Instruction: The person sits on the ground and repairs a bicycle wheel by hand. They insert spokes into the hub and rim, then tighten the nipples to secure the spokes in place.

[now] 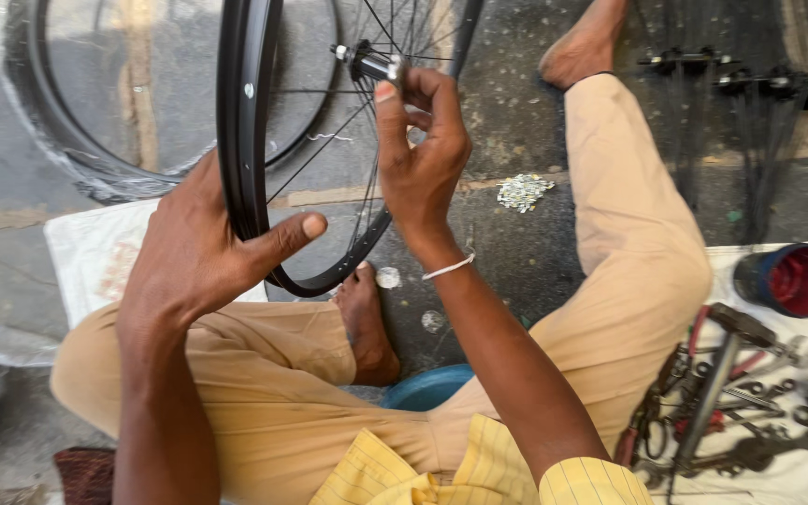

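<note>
A black bicycle wheel rim (238, 122) with thin spokes stands upright in front of me, its lower edge by my bare foot (367, 327). My left hand (203, 248) grips the rim from the left side, thumb across it. My right hand (420, 154) is raised at the wheel's centre, fingers pinched around the silver hub axle (371, 64). I sit on the ground in tan trousers and a yellow striped shirt.
A second wheel with a tyre (58, 131) lies behind on the pavement. A small pile of silver nipples (523, 192) lies on the ground. Several hand tools (731, 402) and a red-lined can (792, 279) rest on a white cloth at right. Spoked hubs (736, 82) lie top right.
</note>
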